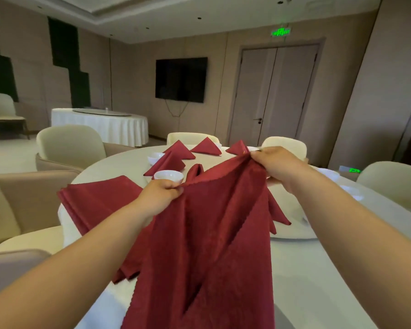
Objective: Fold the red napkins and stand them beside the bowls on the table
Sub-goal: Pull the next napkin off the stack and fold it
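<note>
I hold a large red napkin (209, 233) up above the round white table (318, 281). My left hand (163, 194) pinches its upper left corner, and my right hand (277, 166) pinches the upper right corner, higher and farther away. The cloth hangs down loosely toward me. A stack of flat red napkins (97, 198) lies on the table at the left. A white bowl (168, 177) sits just beyond my left hand. Three folded napkins stand farther back: one (166, 160) by a second bowl (156, 157), one (207, 146) in the middle, one (237, 148) behind my right hand.
Cream chairs ring the table: one (69, 148) at far left, two at the back, one (392, 184) at the right. A white plate (294, 233) lies under the napkin's right side. Another covered table (100, 124) stands by the far wall.
</note>
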`<state>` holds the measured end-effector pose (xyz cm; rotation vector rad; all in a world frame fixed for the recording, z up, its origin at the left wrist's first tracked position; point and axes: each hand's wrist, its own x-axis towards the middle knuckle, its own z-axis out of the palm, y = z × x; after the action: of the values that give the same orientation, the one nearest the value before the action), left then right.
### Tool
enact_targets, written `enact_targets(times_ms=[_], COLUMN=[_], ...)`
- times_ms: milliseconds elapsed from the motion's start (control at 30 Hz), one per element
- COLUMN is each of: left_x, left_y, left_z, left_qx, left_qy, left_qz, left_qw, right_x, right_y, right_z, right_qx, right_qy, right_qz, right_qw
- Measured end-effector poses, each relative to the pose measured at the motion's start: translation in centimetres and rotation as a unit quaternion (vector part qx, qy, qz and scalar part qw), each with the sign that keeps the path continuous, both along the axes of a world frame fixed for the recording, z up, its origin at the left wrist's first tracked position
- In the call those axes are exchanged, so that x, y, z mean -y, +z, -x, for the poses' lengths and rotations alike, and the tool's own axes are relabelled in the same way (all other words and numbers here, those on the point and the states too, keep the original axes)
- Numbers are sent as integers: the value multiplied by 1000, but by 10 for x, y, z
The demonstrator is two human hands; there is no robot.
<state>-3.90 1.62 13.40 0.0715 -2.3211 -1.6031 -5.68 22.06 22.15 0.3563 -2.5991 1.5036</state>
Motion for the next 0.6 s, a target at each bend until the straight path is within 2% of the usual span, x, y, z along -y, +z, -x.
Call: enact_targets(times_ms=[67,167,267,367,433,500,533,600], left_x=[4,8,13,20,24,28,30,32], left_y=[-6,-11,-12,-20,-33,-51,-62,-81], left_z=[17,38,51,73,90,104,111,122], left_qx=[-5,-44,-68,-69,-49,-16,-1,24], left_qy=[46,115,179,202,205,199,195,185], left_qz=[-19,106,254,327,344,339,334,326], left_qw=[999,987,948,921,915,919,922,927], right_x=[-3,0,0,2,6,12,17,30], right_y=[-17,-38,-59,-83,-99,-111,-117,-131], right_z=[18,44,69,95,107,109,107,93], right_qx=[21,49,44,12,-6,-64,-121,-265], right_qy=[-8,-11,-9,-27,-53,-86,-93,-56], right_qz=[-65,-149,-174,-195,-233,-305,-316,-277], right_qw=[998,988,984,980,971,946,936,922])
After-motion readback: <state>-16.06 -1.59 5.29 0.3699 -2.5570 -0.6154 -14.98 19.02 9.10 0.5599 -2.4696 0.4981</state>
